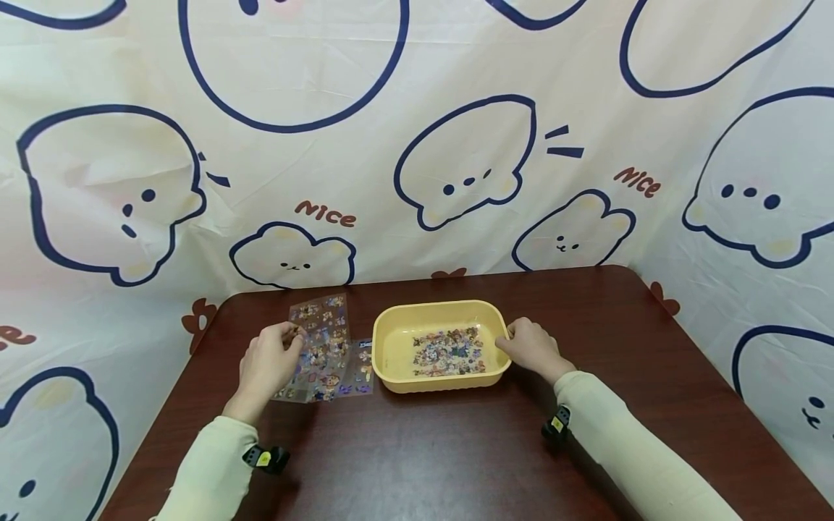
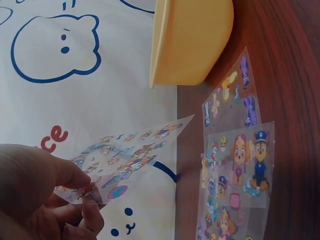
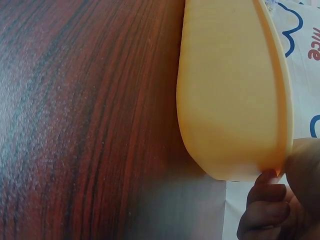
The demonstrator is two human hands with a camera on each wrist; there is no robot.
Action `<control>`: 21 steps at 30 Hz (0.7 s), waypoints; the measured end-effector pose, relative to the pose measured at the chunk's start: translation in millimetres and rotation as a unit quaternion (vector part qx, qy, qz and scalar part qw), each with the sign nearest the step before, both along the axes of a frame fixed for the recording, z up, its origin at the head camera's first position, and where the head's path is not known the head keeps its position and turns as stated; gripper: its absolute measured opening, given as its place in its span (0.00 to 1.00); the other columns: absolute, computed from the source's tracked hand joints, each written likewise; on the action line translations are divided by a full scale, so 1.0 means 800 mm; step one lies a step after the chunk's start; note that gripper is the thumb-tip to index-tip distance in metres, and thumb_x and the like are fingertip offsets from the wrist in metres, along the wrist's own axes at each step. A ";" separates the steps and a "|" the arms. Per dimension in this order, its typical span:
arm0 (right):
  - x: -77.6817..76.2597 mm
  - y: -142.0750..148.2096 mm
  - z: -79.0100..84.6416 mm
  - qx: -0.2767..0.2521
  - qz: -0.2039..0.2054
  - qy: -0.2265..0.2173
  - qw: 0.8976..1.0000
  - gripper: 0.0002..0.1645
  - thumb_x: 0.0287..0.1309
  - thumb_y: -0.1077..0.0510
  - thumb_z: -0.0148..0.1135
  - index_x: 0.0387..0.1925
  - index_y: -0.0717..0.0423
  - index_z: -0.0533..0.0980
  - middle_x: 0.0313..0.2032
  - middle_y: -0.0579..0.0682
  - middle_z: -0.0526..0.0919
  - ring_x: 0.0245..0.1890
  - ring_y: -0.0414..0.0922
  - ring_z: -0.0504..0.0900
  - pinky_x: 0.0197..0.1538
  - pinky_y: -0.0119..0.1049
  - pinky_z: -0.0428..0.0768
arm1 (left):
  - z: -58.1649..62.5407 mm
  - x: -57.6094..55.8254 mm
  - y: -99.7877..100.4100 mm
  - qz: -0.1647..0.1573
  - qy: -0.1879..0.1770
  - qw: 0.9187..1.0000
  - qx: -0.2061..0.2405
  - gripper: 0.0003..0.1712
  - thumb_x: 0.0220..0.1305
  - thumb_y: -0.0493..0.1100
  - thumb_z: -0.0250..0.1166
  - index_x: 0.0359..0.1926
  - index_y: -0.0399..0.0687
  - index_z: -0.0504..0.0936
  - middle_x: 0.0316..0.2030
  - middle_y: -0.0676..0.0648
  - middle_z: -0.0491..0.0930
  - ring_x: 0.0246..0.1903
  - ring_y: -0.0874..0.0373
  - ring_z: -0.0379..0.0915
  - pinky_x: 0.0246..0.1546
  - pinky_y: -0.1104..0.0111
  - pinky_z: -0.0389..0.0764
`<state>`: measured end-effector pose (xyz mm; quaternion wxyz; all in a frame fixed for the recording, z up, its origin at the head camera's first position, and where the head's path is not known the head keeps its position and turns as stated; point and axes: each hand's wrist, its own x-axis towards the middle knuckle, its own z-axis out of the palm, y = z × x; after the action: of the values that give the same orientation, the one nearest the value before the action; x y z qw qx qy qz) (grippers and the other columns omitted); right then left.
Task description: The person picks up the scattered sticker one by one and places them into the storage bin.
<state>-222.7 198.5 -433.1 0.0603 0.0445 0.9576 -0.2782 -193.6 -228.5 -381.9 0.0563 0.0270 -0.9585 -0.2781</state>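
Observation:
My left hand (image 1: 271,362) pinches a clear sticker sheet (image 2: 132,155) by its edge, thumb on top, and holds it raised and tilted. Below it, more transparent sticker sheets (image 2: 237,180) with cartoon pups lie overlapping on the table, just left of a yellow plastic basin (image 1: 391,373). Inside the basin, many small colourful stickers (image 1: 449,352) are spread over the bottom. At the basin's right end, my right hand (image 1: 531,347) grips the rim between thumb and curled fingers, as the right wrist view also shows.
The dark brown wooden table (image 1: 417,449) has rounded far corners. Behind it and at both sides hangs a white cloth (image 1: 365,166) with blue cartoon outlines. A black wrist device (image 1: 266,458) is strapped over the left sleeve, another (image 1: 556,423) over the right.

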 end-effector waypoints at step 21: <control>0.001 -0.002 0.002 0.008 -0.002 -0.004 1.000 0.21 0.61 0.52 0.58 0.14 0.51 0.70 0.15 0.45 0.76 0.19 0.42 0.75 0.24 0.34 0.67 | 0.023 0.010 0.017 0.007 0.046 0.999 0.001 0.17 0.75 0.46 0.54 0.53 0.45 0.84 0.46 0.38 0.87 0.24 0.55 0.75 0.20 0.64 0.66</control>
<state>-221.9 197.2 -431.6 0.0633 0.0482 0.9593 -0.2709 -186.0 -215.2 -363.8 0.1021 0.0205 -0.9545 -0.2794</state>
